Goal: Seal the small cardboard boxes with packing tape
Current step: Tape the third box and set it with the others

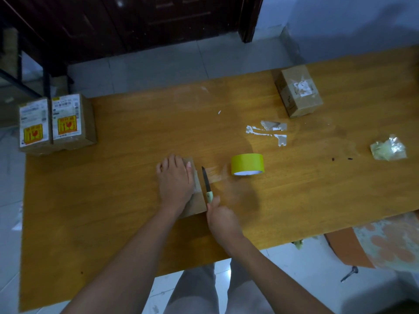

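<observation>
Tape is stretching rightward from the box under the flat-pressing left hand toward the roll — the right hand, gripping the knife, is lying nearer, blade crossing it.

Left hand flat on box; right hand grips knife beside box; tape roll right of box.

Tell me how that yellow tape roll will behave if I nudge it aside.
The tape roll seems to rest on its flat side on the table, so it should slide rather than roll. It probably feels light. A clear strip seems to trail toward the knife, which may tug.
</observation>
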